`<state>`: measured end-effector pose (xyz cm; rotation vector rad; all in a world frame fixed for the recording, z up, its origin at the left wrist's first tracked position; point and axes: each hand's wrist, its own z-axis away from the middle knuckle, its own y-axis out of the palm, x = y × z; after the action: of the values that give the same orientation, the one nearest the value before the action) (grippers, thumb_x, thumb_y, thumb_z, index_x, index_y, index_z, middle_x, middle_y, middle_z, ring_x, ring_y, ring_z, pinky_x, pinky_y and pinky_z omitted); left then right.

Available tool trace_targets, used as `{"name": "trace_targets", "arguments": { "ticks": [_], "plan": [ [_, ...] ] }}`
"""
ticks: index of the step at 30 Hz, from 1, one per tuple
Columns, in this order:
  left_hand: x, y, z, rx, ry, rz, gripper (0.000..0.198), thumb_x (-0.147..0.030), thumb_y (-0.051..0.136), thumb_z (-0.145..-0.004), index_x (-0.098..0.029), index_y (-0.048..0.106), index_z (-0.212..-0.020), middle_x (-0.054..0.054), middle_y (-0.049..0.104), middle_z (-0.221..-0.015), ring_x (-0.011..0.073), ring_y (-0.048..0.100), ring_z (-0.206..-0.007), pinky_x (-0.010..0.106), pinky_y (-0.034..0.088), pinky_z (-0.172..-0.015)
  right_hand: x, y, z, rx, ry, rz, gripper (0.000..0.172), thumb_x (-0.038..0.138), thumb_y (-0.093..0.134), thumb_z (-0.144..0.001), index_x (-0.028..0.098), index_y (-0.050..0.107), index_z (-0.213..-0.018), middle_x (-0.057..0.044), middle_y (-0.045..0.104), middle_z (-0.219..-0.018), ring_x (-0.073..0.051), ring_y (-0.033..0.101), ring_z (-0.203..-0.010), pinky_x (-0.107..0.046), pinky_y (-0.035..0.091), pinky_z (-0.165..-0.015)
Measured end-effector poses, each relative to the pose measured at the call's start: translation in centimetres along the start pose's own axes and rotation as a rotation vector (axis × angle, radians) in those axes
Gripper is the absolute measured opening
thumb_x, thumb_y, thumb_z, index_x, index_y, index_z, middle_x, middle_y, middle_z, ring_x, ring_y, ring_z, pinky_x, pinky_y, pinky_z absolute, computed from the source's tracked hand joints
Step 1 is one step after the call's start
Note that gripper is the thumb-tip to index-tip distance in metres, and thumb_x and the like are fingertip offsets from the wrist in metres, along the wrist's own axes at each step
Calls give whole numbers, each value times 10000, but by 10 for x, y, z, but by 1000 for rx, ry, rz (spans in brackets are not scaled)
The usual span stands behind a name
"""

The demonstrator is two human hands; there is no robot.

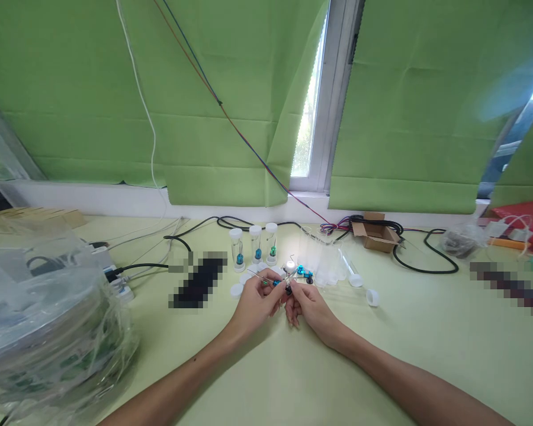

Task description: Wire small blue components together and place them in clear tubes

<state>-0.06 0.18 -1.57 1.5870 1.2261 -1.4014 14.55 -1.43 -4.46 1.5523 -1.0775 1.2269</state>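
Note:
My left hand [263,293] and my right hand [308,305] meet at the middle of the table, fingertips pinched together. Between them is a small blue-and-black part with thin metal wires [276,283]; its exact kind is too small to tell, and fingers hide some of it. More small blue-and-black pieces [305,273] lie just beyond my right hand. Behind my left hand, three clear tubes with white caps stand upright: a left tube [237,248], a middle tube [256,244] and a right tube [271,242]. Blue or green pieces with wires sit inside them. Loose white caps [237,290] lie beside my left hand.
Clear empty tubes [328,269] and a white cap [372,297] lie to the right. Behind them stands an open cardboard box [376,235] among black cables [430,271]. A large plastic-wrapped bundle [48,343] fills the left, near a power strip [122,290].

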Motion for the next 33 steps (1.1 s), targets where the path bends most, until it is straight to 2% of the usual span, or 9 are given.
{"name": "trace_targets", "arguments": {
  "ticks": [6, 11, 19, 27, 33],
  "plan": [
    [-3, 0, -2, -76, -35, 19, 342, -496, 682, -768, -194, 526, -810, -68, 490, -451, 89, 427, -380, 198, 306, -402, 3, 1, 3, -43, 20, -44, 428, 622, 530, -861, 194, 506, -872, 53, 574, -526, -97, 498, -383, -191, 380, -359],
    [-1, -1, -4, -79, -36, 67, 347, -496, 692, -751, -196, 526, -803, -72, 495, -454, 91, 432, -377, 205, 332, -398, 5, 1, 4, -25, -9, -50, 398, 571, 603, -834, 223, 444, -946, 74, 580, -543, -97, 503, -395, -181, 370, -365],
    [0, -1, -3, -67, -35, 34, 317, -461, 669, -783, -191, 508, -815, -66, 518, -485, 81, 438, -386, 196, 320, -403, 5, 1, 4, 4, -1, -31, 404, 600, 544, -862, 202, 473, -853, 56, 569, -527, -87, 485, -388, -181, 364, -366],
    [2, -1, -1, 10, 5, -22, 294, -463, 621, -836, -191, 510, -826, -71, 493, -486, 76, 432, -392, 192, 310, -409, 2, 1, 1, -9, -3, -38, 518, 657, 485, -867, 157, 551, -750, 22, 558, -499, -85, 479, -373, -190, 364, -360],
    [0, 0, 0, 5, 2, -58, 293, -465, 618, -838, -190, 516, -836, -61, 510, -490, 78, 430, -407, 189, 313, -419, 0, 1, 0, -36, 32, -35, 568, 689, 445, -866, 156, 535, -693, 8, 554, -479, -89, 483, -371, -196, 377, -361]
  ]
}}
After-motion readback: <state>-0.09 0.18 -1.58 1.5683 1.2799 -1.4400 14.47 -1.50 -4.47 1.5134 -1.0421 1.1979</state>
